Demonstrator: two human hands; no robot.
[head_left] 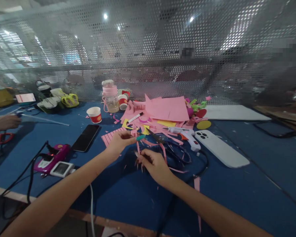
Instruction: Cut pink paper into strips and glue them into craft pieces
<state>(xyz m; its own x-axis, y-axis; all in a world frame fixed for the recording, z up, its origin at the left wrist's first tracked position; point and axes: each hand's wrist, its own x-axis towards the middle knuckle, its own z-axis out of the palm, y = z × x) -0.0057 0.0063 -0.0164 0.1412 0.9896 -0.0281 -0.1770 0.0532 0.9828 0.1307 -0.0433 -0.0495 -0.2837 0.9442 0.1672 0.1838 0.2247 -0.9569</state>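
My left hand (pixel 119 144) is closed in a pinch on a narrow pink paper strip (pixel 138 147). A small teal piece (pixel 140 137) shows at the tip of its thumb; I cannot tell what it is. Just below and to the right, my right hand (pixel 156 163) pinches the lower part of the strip, and thin pinkish ends hang under its fingers. Beyond the right hand lie dark-handled scissors (pixel 179 151), blades toward the paper pile. A striped pink sheet (pixel 108 136) lies partly behind my left hand.
Pink paper sheets (pixel 166 107) are heaped at the back, with a marker (pixel 135 118) on them. A hot glue gun (pixel 187 135) and white phone (pixel 222 148) lie right. Left are a black phone (pixel 86 138), paper cup (pixel 94 115), power strip (pixel 53 158) and another person's hand (pixel 6 123).
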